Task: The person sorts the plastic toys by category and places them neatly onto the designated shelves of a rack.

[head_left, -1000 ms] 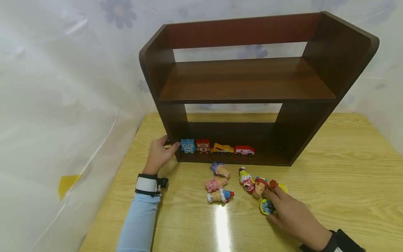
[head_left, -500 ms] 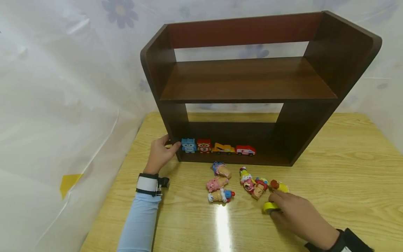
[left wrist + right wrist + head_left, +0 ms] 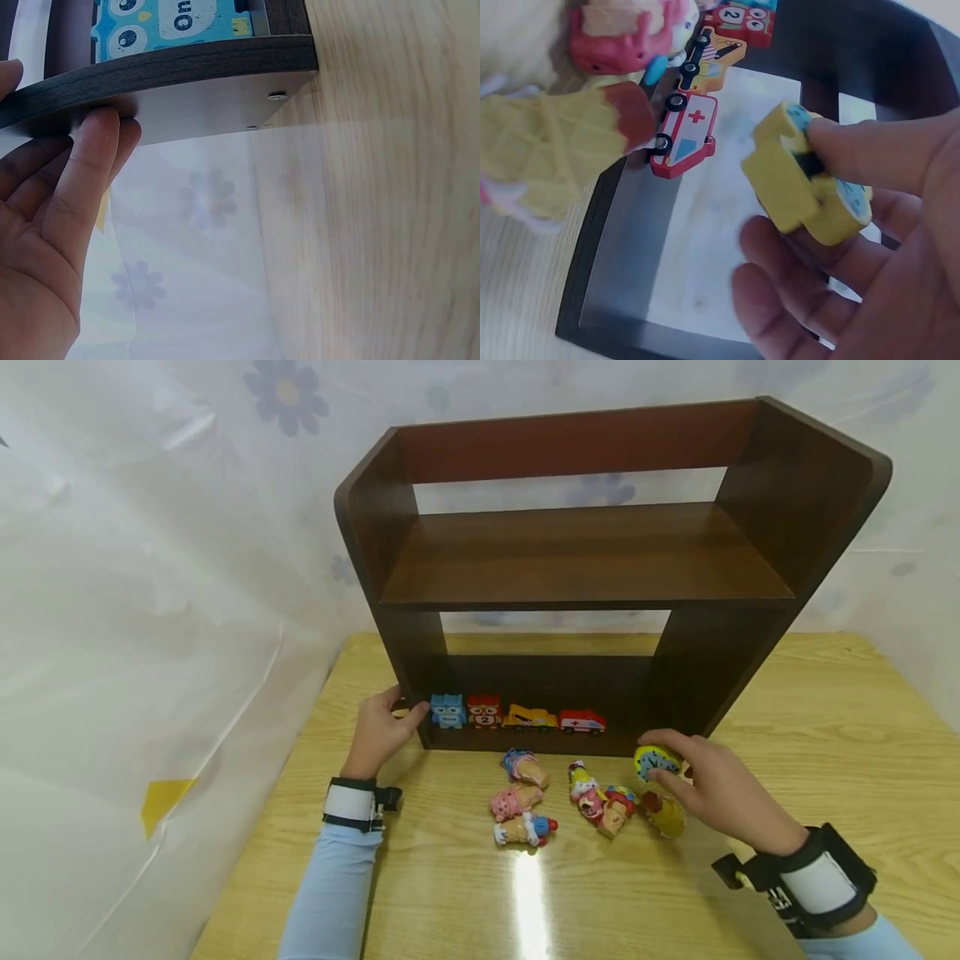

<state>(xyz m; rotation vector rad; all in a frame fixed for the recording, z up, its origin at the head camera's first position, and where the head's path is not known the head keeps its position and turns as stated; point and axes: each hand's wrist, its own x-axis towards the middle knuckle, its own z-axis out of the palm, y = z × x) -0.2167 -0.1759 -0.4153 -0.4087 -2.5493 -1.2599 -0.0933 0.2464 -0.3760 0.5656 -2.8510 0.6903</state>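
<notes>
Left arm (image 3: pixel 326 893): reaches forward from the bottom edge of the head view, in a light blue sleeve.
Left wrist (image 3: pixel 352 800): strapped with a white and black band.
Left hand (image 3: pixel 375 733): grips, thumb (image 3: pixel 9 76) opposite the fingers (image 3: pixel 84 176).
Right arm (image 3: pixel 862 942): slants forward and leftward from the lower right corner.
Right wrist (image 3: pixel 817 881): strapped likewise.
Right hand (image 3: pixel 723 793): pinches, back of the hand upward.
Right thumb (image 3: pixel 885 154): extended, pressing.
Right fingers (image 3: pixel 780 296): bent, spread slightly, two tips blurred.
</notes>
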